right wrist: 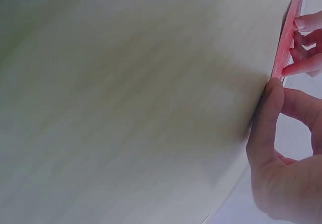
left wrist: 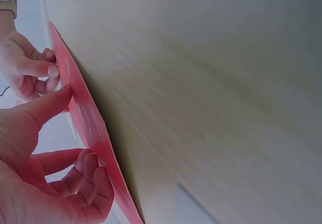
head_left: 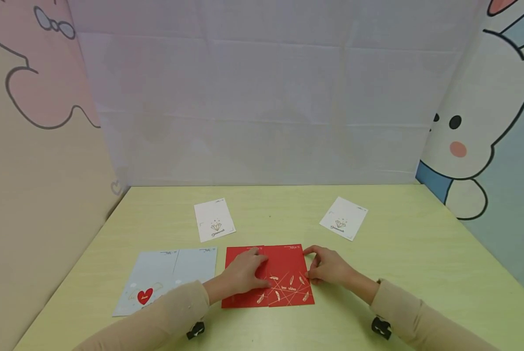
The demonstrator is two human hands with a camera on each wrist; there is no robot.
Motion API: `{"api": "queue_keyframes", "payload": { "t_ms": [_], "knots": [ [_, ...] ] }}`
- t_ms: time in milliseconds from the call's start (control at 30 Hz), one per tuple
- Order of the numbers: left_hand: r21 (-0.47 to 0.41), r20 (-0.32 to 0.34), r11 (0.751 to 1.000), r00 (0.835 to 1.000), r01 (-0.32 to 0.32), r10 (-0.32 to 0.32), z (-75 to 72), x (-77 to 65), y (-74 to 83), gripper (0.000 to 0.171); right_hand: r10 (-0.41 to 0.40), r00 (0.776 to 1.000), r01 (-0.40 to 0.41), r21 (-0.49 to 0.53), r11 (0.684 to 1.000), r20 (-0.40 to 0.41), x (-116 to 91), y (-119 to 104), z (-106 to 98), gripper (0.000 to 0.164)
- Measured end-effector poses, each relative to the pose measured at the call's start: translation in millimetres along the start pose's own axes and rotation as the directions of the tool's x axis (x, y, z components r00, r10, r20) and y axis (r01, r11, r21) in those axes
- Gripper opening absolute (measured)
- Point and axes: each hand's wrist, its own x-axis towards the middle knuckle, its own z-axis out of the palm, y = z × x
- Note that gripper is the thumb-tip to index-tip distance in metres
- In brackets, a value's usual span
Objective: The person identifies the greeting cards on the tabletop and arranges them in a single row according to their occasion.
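Note:
Two red cards (head_left: 290, 265) with gold print lie side by side on the table, their inner edges meeting. My left hand (head_left: 244, 273) rests on them near the seam, thumb and fingers spread and covering much of the left card. At the outer edge of the right card, my right hand (head_left: 329, 265) touches with its index finger and thumb set apart along that edge. In the left wrist view, the left hand (left wrist: 55, 168) has its thumb and fingertips on the red surface. The right wrist view has the right hand (right wrist: 287, 153) at the card's edge.
Two pale blue cards (head_left: 156, 270), one bearing a red heart, lie together left of the red ones. Farther back are a white card (head_left: 211, 214) at left and another white card (head_left: 349, 214) at right. A white cloth (head_left: 266, 97) hangs behind the table (head_left: 419, 253).

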Motion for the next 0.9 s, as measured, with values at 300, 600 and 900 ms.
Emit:
{"api": "queue_keyframes", "payload": {
  "t_ms": [300, 600, 900],
  "knots": [
    [-0.005, -0.001, 1.000, 1.000, -0.008, 0.008, 1.0, 1.0, -2.4, 0.062, -0.018, 1.000, 0.017, 0.036, 0.999, 0.025, -3, -1, -5, 0.047],
    [0.011, -0.012, 0.999, 0.999, -0.045, 0.045, -3.6, -1.8, -0.2, 0.060, -0.005, 1.000, 0.005, 0.127, 0.992, -0.005, -1, 1, -24, 0.043],
    [-0.141, -0.109, 0.990, 0.994, -0.007, -0.009, -26.0, 4.0, -17.2, 0.049, -0.084, 0.996, 0.079, 0.287, 0.955, 0.004, 12, 2, -43, 0.046]
  ]
}}
